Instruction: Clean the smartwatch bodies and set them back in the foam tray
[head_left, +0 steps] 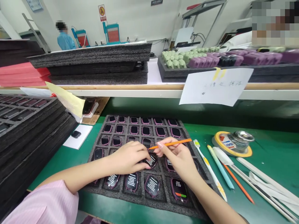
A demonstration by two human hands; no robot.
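At the middle of the dark foam tray [121,195], the left hand [129,157] has its fingers curled close together with the thumb below, tips at the nine-o'clock edge of a purple-framed watch [153,161] in its compartment; whether they grip it or only steady it, I cannot tell. The right hand [179,157] pinches a slim orange stick [176,143] narrowly between thumb and forefinger, its tip pointing to nine o'clock, near the left fingertips. More purple-framed watches fill compartments all round; one at four o'clock, the watch with red and green bars [179,190], is lit, as are several in the bottom row. Just beyond the tray at three o'clock lies a toothbrush [207,165], then a teal pen [220,168], with a yellow tape roll [217,141] and a glass jar [239,143] between two and three. At nine stands a stack of foam trays [35,158]; between nine and ten lies a white card [85,134] bearing a small dark piece. A shelf [151,92] crosses twelve, carrying green and purple pieces [204,61] toward one.
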